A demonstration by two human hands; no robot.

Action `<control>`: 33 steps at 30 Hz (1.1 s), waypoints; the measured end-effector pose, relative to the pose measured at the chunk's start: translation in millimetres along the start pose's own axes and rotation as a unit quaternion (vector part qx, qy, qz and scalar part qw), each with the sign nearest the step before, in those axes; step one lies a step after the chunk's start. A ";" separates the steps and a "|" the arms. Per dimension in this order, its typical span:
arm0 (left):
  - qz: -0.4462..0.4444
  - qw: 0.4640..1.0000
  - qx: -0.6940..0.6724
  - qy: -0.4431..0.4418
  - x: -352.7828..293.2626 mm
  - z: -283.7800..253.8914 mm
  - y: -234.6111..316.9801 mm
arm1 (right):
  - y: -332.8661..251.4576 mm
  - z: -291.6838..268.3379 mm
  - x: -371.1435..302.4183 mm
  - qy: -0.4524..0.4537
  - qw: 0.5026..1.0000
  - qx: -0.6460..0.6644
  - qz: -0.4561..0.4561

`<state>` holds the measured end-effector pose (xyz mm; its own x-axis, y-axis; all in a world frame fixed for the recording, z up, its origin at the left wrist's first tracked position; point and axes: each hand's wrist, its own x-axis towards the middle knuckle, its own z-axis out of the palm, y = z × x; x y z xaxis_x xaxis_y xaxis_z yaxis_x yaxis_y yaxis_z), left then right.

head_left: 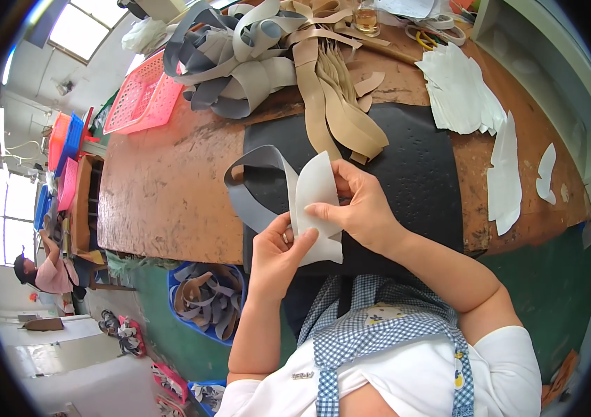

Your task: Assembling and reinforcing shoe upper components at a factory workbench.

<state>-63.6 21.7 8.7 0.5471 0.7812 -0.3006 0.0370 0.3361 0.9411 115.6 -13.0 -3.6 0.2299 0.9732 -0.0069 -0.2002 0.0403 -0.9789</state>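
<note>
Above the near part of the black mat [413, 184], both my hands hold a white curved piece of sheet material [316, 186] against a grey strip [249, 201]. The strip loops out to the left and shows a paler face beside the white piece. My left hand [273, 258] pinches the lower left of the two layers between thumb and fingers. On the right edge of the white piece, my right hand [370, 208] is closed, its thumb lying on the front and its fingers partly hidden behind. Tan strips [337, 115] lie just beyond, at the mat's far edge.
Grey strips [233, 66] are heaped at the back beside a pink basket [144, 97]. White cut pieces [458, 90], yellow-handled scissors [426, 39] and a glass [366, 19] are on the right. A blue bin of strips [206, 299] stands below. Another person [53, 267] is far left.
</note>
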 end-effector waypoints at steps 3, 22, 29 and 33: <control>0.007 1.000 0.005 0.004 -2.9 0.2 -1.8 | 4.3 1.6 4.8 -0.012 1.000 -0.008 -0.021; -0.001 0.993 -0.102 -0.052 -10.4 -24.4 -6.7 | 18.0 -3.8 32.0 0.036 0.984 -0.151 -0.088; 0.008 0.990 -0.130 -0.055 -15.9 -23.2 -7.8 | 8.5 -3.4 17.7 -0.048 0.967 0.132 0.211; 0.000 0.995 -0.085 -0.061 -15.2 -15.5 -12.1 | 20.5 1.2 18.9 -0.022 0.987 0.137 0.081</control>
<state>-85.3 13.9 -0.4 0.6449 0.7147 -0.2707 -0.0982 0.4287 0.8981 114.6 6.5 -23.5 0.1329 0.9806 -0.1439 -0.4821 -0.0629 -0.8738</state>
